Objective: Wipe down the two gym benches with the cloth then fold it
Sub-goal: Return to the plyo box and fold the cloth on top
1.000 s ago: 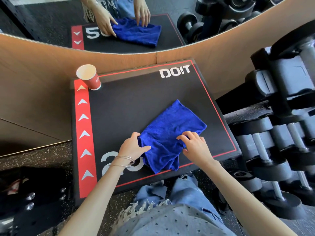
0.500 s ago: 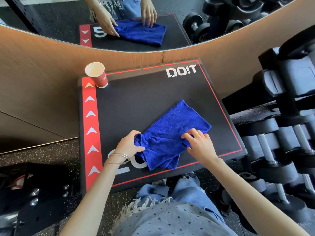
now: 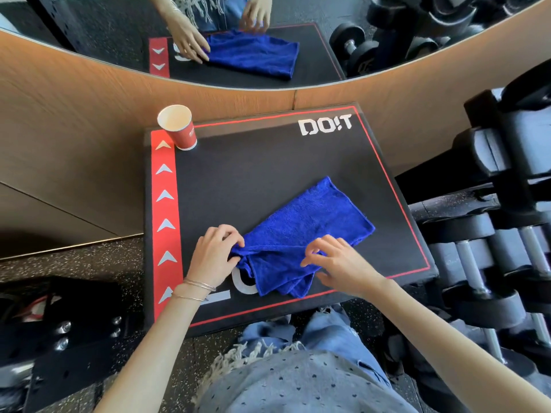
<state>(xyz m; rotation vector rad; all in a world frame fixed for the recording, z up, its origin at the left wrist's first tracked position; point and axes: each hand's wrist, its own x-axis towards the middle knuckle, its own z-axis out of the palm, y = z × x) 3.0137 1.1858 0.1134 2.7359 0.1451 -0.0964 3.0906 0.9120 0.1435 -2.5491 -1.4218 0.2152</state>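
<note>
The left hand (image 3: 213, 257), thin metal bangles (image 3: 196, 289) at its wrist, pinches the near-left corner of the fuzzy royal-blue terry cloth (image 3: 307, 222) between curled fingers and thumb. Just right of it, the right hand (image 3: 343, 263) hovers over the same cloth, fingers bent and spread apart, gripping nothing I can see. The cloth lies folded and rumpled on the black padded gym bench (image 3: 253, 180), covering large white numerals I cannot read. Left of the fingers runs a red stripe of white arrowheads (image 3: 164, 198). Beyond the fingers, white letters (image 3: 325, 126) read "DO!T". Far left stands a red paper cup (image 3: 179, 128), its print too small to read.
</note>
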